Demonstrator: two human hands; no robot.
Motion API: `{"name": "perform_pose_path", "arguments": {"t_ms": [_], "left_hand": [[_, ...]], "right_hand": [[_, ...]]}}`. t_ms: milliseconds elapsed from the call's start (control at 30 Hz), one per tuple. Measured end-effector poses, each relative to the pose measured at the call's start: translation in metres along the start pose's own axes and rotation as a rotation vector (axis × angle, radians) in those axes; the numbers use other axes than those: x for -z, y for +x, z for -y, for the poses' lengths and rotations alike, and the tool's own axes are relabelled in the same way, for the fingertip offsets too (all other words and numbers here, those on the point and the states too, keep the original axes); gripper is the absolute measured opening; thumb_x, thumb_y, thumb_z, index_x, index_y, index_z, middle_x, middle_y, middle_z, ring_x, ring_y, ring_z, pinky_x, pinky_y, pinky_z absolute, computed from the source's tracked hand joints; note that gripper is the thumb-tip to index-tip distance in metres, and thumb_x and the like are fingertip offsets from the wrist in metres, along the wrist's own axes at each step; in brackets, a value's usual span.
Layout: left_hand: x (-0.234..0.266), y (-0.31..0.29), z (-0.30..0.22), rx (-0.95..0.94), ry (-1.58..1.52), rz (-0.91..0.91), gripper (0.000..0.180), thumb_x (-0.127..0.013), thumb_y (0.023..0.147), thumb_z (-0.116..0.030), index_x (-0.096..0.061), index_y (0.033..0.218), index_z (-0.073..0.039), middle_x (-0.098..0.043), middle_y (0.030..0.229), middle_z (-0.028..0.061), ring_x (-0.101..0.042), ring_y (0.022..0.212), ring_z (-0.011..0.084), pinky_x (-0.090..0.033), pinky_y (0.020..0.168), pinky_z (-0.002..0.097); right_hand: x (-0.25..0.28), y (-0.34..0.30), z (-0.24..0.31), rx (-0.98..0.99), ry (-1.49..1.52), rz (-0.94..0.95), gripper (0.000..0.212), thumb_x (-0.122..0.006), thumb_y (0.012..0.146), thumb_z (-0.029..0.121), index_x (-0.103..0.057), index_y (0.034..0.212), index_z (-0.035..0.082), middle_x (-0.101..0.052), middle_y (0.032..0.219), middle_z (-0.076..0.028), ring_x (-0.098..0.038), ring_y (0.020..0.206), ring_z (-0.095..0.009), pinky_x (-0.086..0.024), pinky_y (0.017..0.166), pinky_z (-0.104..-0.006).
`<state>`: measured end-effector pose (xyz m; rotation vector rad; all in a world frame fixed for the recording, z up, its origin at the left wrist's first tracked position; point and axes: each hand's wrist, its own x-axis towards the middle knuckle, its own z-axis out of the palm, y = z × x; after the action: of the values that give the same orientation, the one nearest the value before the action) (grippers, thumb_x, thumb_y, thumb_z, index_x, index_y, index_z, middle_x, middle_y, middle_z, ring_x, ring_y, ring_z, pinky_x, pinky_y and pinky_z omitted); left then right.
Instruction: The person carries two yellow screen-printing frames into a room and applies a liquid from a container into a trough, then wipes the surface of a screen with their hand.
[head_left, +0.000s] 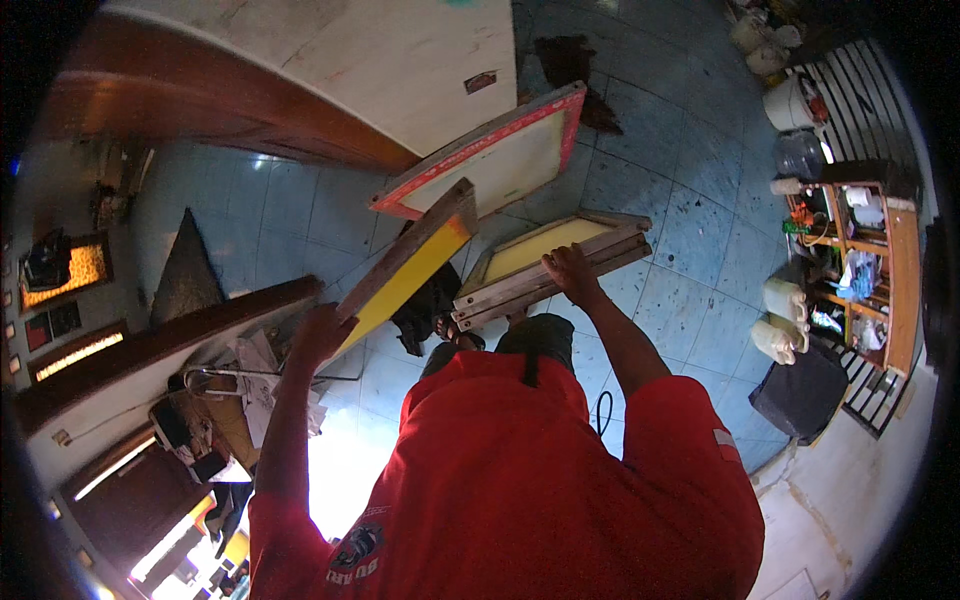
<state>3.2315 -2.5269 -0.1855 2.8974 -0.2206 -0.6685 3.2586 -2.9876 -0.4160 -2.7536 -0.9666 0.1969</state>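
My left hand (322, 334) is closed on the near edge of a wooden screen-printing frame (408, 262) with yellow mesh, held tilted. To its right, my right hand (570, 270) grips the top edge of a wooden frame with pale yellow mesh (535, 245). A second wooden bar (590, 268) runs along that frame's near side, so two frames seem stacked together. Beyond both hands, a screen frame with red tape around its pale mesh (490, 165) stands propped at the corner of a white surface. My fingers partly hide the frame edges.
Blue tiles with dark stains make up the floor (690, 230). A wooden shelf unit (905, 270) with assorted goods stands at the right, near pale jugs (775, 340) and a dark box (800, 390). A low wall with a brown top (200, 335) runs along the left.
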Motion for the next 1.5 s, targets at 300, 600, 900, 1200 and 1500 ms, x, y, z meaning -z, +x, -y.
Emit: {"name": "perform_pose_path", "arguments": {"t_ms": [300,600,900,1200,1500], "left_hand": [[-0.042,0.126,-0.044,-0.298,-0.055,-0.042,0.035,-0.061,0.077,-0.032,-0.061,0.087,0.001,-0.060,0.079,0.0226,-0.058,0.077,0.0387,-0.046,0.070,0.0445],[-0.061,0.232,-0.092,-0.328,-0.239,-0.126,0.045,-0.067,0.073,-0.034,-0.061,0.099,0.003,-0.061,0.094,0.0223,-0.059,0.088,0.0353,-0.046,0.080,0.0417],[-0.066,0.293,-0.105,-0.292,-0.131,-0.041,0.055,-0.065,0.074,-0.047,-0.060,0.094,0.003,-0.062,0.085,0.0238,-0.060,0.083,0.0383,-0.047,0.073,0.0453],[-0.091,0.318,-0.100,-0.233,-0.240,-0.039,0.059,-0.065,0.074,-0.046,-0.059,0.106,0.003,-0.060,0.098,0.0246,-0.057,0.094,0.0372,-0.045,0.083,0.0430],[-0.122,0.320,-0.107,-0.204,-0.215,-0.241,0.065,-0.067,0.075,-0.035,-0.043,0.124,-0.001,-0.047,0.120,0.0259,-0.045,0.113,0.0374,-0.037,0.094,0.0448]], "right_hand": [[-0.006,0.017,-0.003,-0.004,-0.007,-0.062,0.029,-0.050,0.081,0.013,-0.053,0.109,0.006,-0.055,0.094,-0.010,-0.053,0.095,-0.026,-0.035,0.093,-0.0477],[-0.013,0.078,-0.024,-0.037,0.001,-0.094,0.029,-0.052,0.080,0.015,-0.054,0.109,0.009,-0.055,0.093,-0.009,-0.053,0.097,-0.028,-0.035,0.092,-0.0529],[0.003,0.139,-0.028,-0.065,-0.021,-0.151,0.025,-0.053,0.078,0.013,-0.055,0.103,0.008,-0.059,0.092,-0.008,-0.054,0.095,-0.027,-0.037,0.089,-0.0489],[-0.002,0.178,-0.031,-0.071,-0.001,-0.056,0.035,-0.055,0.083,0.017,-0.051,0.116,0.010,-0.054,0.112,-0.010,-0.048,0.110,-0.028,-0.029,0.102,-0.0486],[0.012,0.198,-0.032,-0.048,-0.035,-0.127,0.041,-0.055,0.081,0.016,-0.048,0.121,0.013,-0.050,0.119,-0.010,-0.045,0.115,-0.029,-0.028,0.103,-0.0507]]}}
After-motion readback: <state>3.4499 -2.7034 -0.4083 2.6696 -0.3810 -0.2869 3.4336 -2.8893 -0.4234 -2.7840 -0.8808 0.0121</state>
